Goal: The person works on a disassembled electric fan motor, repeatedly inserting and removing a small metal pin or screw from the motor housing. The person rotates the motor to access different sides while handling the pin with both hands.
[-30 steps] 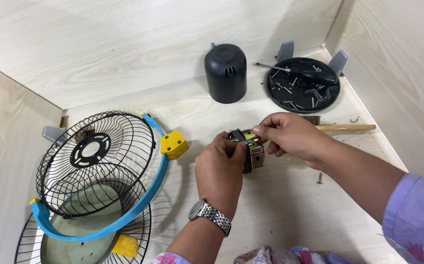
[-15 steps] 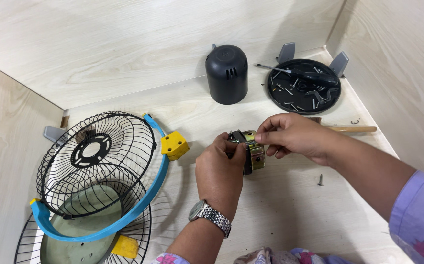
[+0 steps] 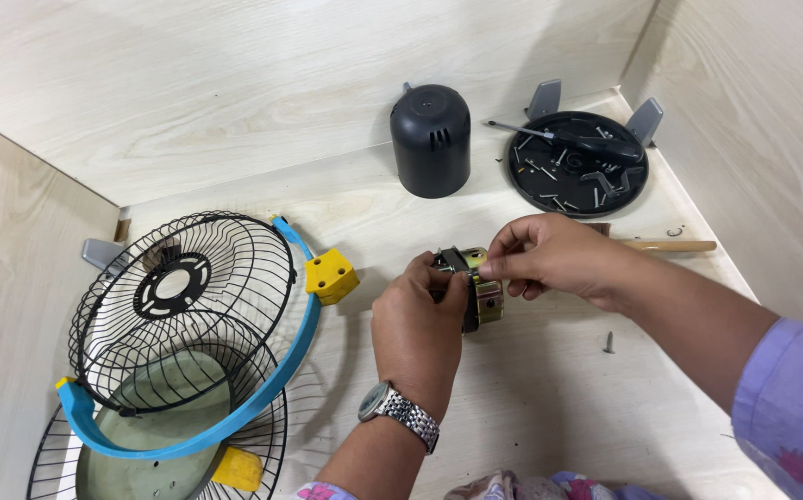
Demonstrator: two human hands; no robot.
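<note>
My left hand [image 3: 417, 329], with a metal watch on the wrist, grips a small fan motor [image 3: 474, 285] of brass-coloured and dark metal just above the wooden table. My right hand [image 3: 550, 259] comes in from the right and pinches the top of the same motor with thumb and fingers. Much of the motor is hidden behind both hands.
A black motor cover [image 3: 431, 139] stands at the back. A round black tray [image 3: 577, 163] holds screws and a screwdriver [image 3: 568, 141]. Black wire fan guards [image 3: 179, 315] with a blue rim and yellow blocks lie at the left. A wooden-handled tool [image 3: 670, 245] and a loose screw [image 3: 609, 343] lie at the right.
Both hands stay on the motor with only slight shifts of the fingers. Nothing else on the table has moved.
</note>
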